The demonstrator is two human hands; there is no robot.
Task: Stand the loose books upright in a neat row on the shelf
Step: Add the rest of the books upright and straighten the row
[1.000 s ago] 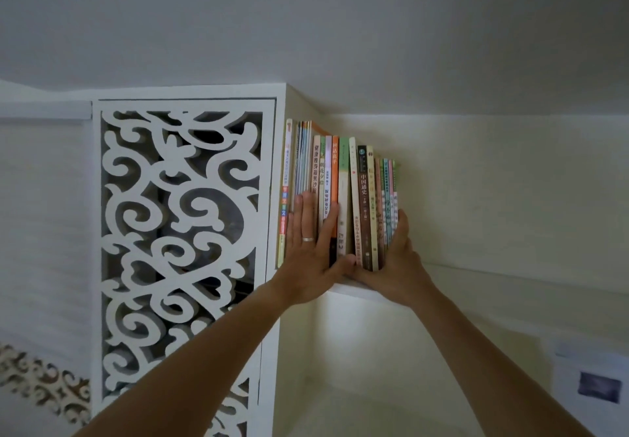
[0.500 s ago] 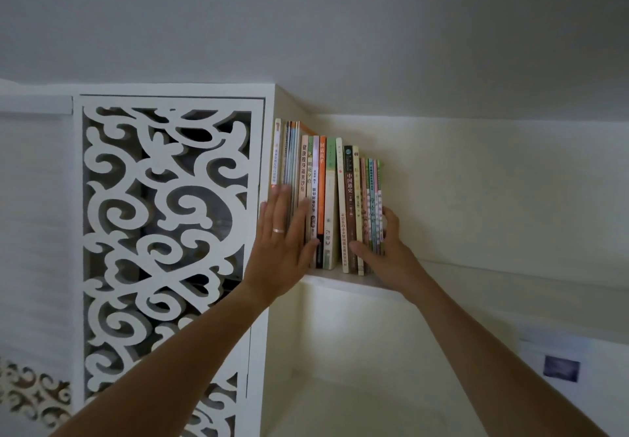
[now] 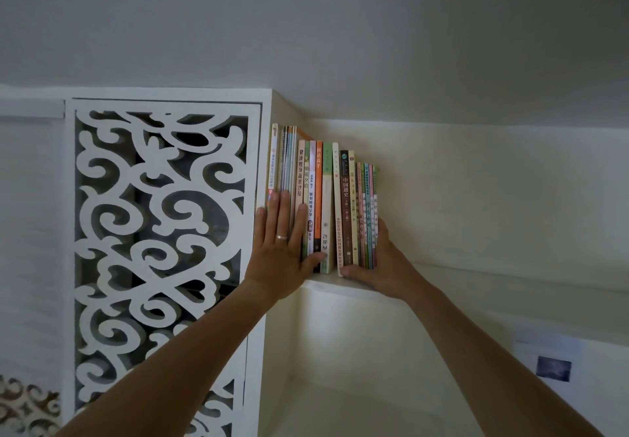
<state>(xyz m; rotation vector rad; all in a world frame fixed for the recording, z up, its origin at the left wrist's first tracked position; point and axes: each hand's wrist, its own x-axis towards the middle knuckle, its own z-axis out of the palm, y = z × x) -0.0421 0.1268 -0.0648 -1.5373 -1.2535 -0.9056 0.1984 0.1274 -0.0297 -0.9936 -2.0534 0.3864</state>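
A row of several thin books [image 3: 323, 205] stands upright on a high cream shelf [image 3: 476, 276], packed against the left corner. My left hand [image 3: 282, 246] lies flat with straight fingers against the spines at the left end; it wears a ring. My right hand [image 3: 381, 266] cups the right end of the row, thumb in front at the bottom of the spines, fingers behind the last book. A narrow gap shows between a green book [image 3: 327, 208] and a white one [image 3: 337, 208] in the middle.
A white cabinet panel with carved scroll openwork [image 3: 160, 232] stands directly left of the books. The shelf runs on to the right, bare. Below it is a recessed cream niche [image 3: 357, 368]. A small picture [image 3: 553, 370] hangs at lower right.
My left hand slid left along the spines toward the cabinet edge. The books stand straighter and tighter, and my right hand has stayed at the row's right end.
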